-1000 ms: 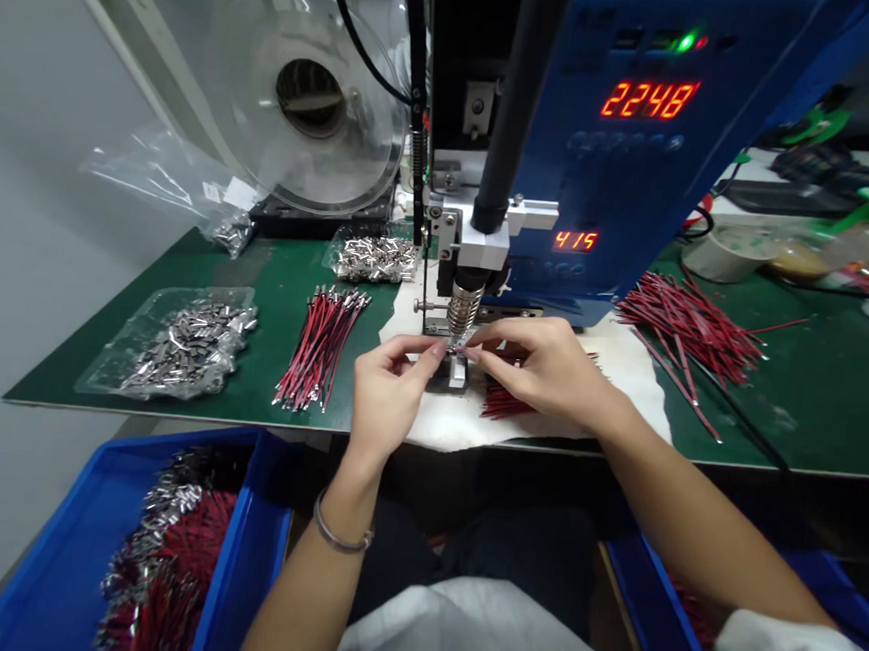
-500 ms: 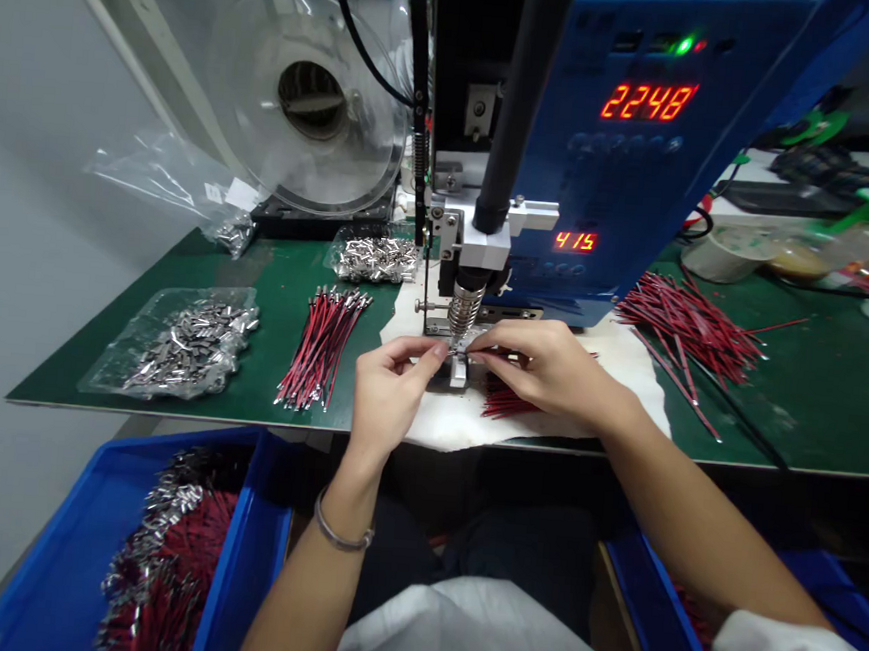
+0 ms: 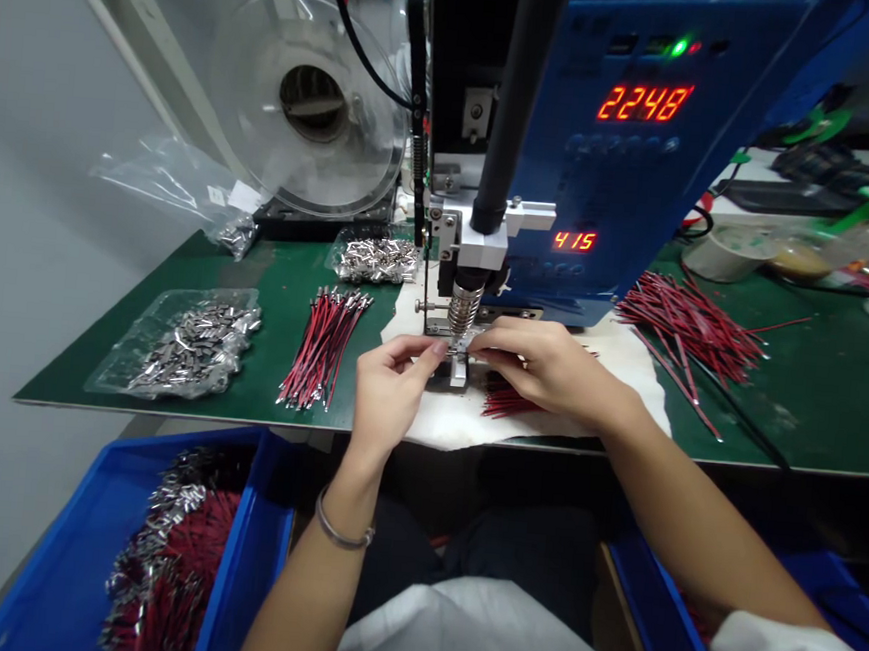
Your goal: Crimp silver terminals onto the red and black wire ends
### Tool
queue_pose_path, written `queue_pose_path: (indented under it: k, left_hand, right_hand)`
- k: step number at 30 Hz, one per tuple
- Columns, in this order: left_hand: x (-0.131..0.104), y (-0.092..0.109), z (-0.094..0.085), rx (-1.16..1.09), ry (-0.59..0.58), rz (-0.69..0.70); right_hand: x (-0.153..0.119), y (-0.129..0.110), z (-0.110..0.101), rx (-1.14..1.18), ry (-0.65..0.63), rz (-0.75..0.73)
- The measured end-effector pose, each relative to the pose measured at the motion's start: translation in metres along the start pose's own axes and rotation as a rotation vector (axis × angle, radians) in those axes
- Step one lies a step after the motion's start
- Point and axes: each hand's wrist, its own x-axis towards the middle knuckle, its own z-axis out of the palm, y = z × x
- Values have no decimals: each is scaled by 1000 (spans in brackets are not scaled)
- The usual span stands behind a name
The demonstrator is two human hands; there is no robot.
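Below the coiled tip of a soldering machine, my two hands meet over a small metal fixture. My left hand is closed in a pinch at the fixture's left, on what looks like a small metal connector, mostly covered by the fingertips. From the right, my right hand pinches a thin wire whose end points at the fixture; the fingers hide most of it. Under the right palm, several red and black wires lie on a white sheet.
Finished-looking wires with metal ends lie at left, near bags of metal connectors. More red wires are piled at right. A clear reel stands behind. Blue bins sit below the green table's edge.
Both hands stay pinched at the fixture with hardly any movement. The whole view has shifted very slightly. The displays read the same.
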Motion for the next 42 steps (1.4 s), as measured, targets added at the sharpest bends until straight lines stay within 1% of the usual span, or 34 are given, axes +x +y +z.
queue_pose_path:
  k: [17, 21, 29, 35, 42]
  left_hand:
    - [0, 1, 1, 27, 14, 17]
    - [0, 1, 1, 5, 19, 15]
    - [0, -1, 1, -69, 34, -36]
    - [2, -1, 0, -70, 76, -30]
    - [2, 0, -1, -79, 63, -20]
  right_hand:
    - [0, -1, -2, -59, -14, 14]
    - [1, -2, -3, -65, -22, 22]
    - [1, -2, -2, -74, -16, 21]
    - [2, -2, -2, -55, -13, 28]
    - [1, -3, -1, -69, -14, 35]
